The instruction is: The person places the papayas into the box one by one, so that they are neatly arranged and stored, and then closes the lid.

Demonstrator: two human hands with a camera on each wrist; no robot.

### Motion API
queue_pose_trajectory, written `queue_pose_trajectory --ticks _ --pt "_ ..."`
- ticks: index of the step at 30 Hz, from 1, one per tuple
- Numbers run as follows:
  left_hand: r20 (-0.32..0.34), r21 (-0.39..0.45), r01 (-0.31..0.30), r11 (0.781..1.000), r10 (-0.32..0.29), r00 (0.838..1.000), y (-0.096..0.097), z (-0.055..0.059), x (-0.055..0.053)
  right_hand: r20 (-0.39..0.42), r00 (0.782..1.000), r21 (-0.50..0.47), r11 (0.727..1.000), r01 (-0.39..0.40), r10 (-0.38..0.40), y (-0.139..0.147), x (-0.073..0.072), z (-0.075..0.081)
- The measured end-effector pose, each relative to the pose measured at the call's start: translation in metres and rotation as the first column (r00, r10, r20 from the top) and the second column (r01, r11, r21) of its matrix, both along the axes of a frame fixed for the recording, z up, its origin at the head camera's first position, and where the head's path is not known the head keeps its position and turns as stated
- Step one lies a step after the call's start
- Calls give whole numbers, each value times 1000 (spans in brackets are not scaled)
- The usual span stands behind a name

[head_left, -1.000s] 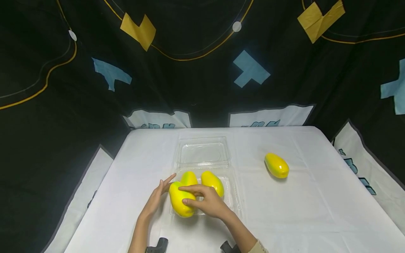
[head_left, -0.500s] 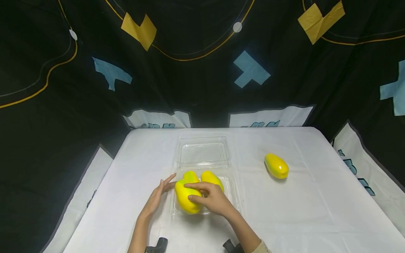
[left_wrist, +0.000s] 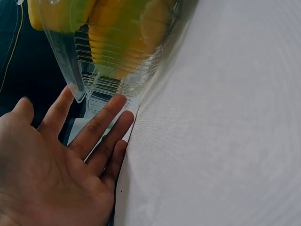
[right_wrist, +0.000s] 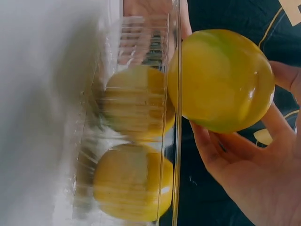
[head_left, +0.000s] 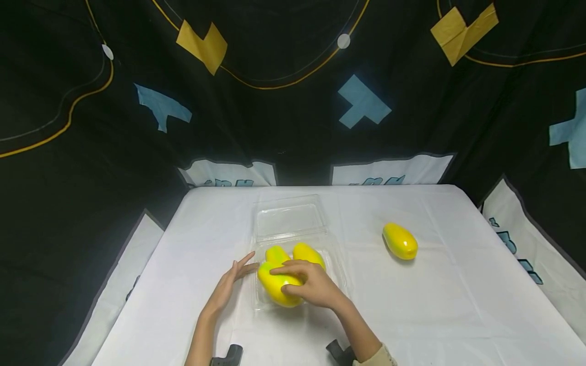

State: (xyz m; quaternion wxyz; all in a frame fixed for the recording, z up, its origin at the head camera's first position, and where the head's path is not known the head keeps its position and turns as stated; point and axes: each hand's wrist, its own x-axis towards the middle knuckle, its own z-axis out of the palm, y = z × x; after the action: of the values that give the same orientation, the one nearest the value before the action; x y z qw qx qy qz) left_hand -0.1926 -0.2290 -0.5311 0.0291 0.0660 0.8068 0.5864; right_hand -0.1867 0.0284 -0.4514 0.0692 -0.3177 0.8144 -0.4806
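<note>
My right hand [head_left: 316,287] grips a glossy yellow-green mango [head_left: 276,290], thumb and fingers around its sides. In the right wrist view this mango [right_wrist: 223,80] is at the rim of a clear plastic clamshell box [right_wrist: 176,141], higher than the two mangoes inside. Those two, a left mango [head_left: 276,253] and a right mango [head_left: 308,252], lie side by side, partly hidden by the held one in the head view. My left hand [head_left: 227,282] has its fingers extended, fingertips right at the box's left wall; the left wrist view shows its palm [left_wrist: 56,174] facing the box.
The box's lid [head_left: 289,217] is folded back, away from me. Another mango [head_left: 400,241] lies on the white-covered table [head_left: 426,305] to the right. A dark curtain [head_left: 274,127] hangs behind the table.
My right hand has carried the mango rightward and slightly away from me, over the box. The box has shifted and turned a little. My left hand has stayed in place.
</note>
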Motion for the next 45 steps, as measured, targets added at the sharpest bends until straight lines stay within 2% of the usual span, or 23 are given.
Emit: queue_pose_trajectory --ticks 10,16,19,28,36,45 --pt "70 -14 -19 1000 20 997 2 -4 1 -10 990 81 987 -141 142 8 -14 2" --pt "76 -6 -36 999 36 996 3 -3 2 -17 967 86 964 -251 253 9 -25 0" --pt "82 -19 -47 999 48 996 4 -3 2 -6 959 92 956 -280 282 9 -28 0" --pt "82 -4 -39 999 39 996 3 -3 0 -35 970 106 966 -236 241 13 -32 -1" --pt "99 -9 -14 1000 15 995 12 28 14 -33 973 90 970 -226 230 10 -30 -3" --pt "103 1 -20 1000 20 994 11 28 13 -27 988 91 984 -152 155 14 -28 -3"
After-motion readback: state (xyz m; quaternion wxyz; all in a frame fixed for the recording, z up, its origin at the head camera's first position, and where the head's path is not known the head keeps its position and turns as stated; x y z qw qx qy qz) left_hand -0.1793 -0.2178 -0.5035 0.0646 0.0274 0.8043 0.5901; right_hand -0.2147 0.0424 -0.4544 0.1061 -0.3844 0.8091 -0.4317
